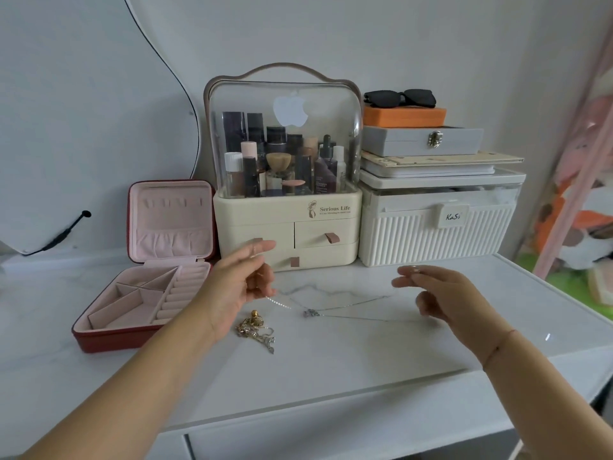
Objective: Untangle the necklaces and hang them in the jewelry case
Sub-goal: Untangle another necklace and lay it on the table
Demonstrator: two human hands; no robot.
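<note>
A thin silver necklace (348, 305) with a small pendant (311, 313) stretches across the white tabletop between my hands. My left hand (238, 287) pinches its left end with curled fingers, index finger pointing out. My right hand (438, 300) hovers at the right end, fingers fairly straight and apart from the thumb. The two chain strands run toward its fingertips and thumb, but no grip shows. A tangled heap of gold and silver necklaces (255, 330) lies below my left hand. The red jewelry case (109, 340) stands open at the left, with a pink lining and an upright lid (170, 220).
A cream cosmetics organiser (285, 227) with a clear dome and drawers stands behind my hands. To its right, a white ribbed storage box (438, 234) carries stacked boxes and black sunglasses (399, 98). A mirror (83, 127) leans at the back left. The table's front edge (331, 416) is close.
</note>
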